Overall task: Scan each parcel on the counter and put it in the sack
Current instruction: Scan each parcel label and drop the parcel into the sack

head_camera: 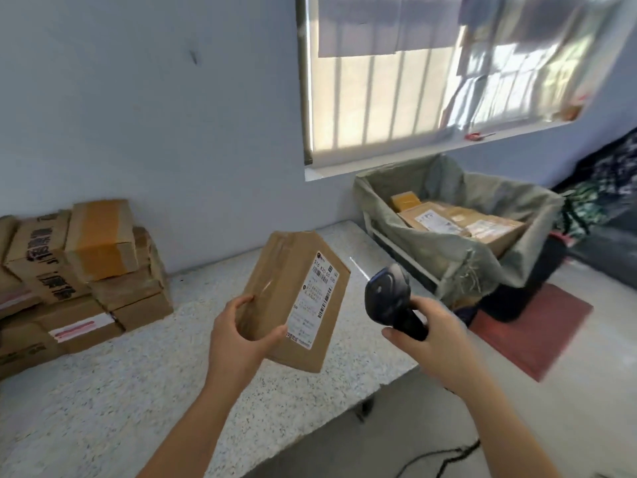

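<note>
My left hand grips a flat brown cardboard parcel by its lower left corner, with the thumb curled over the front face and the other fingers wrapped round the side. I hold the parcel up off the speckled counter, tilted, with its white shipping label turned toward me. My right hand is closed round the handle of a black barcode scanner, fingers curled tight about the grip. The scanner's head stands just beside the parcel's right edge, apart from it. On the counter to my left, against the wall, a pile of cardboard parcels is stacked several high, some with orange tape and some with black printed characters. Past the right end of the counter, under the window, the grey-green woven sack hangs open over a white frame. Several taped and labelled boxes lie inside it. A red mat lies on the floor beside the sack, and a dark cable runs across the floor near my right arm.
</note>
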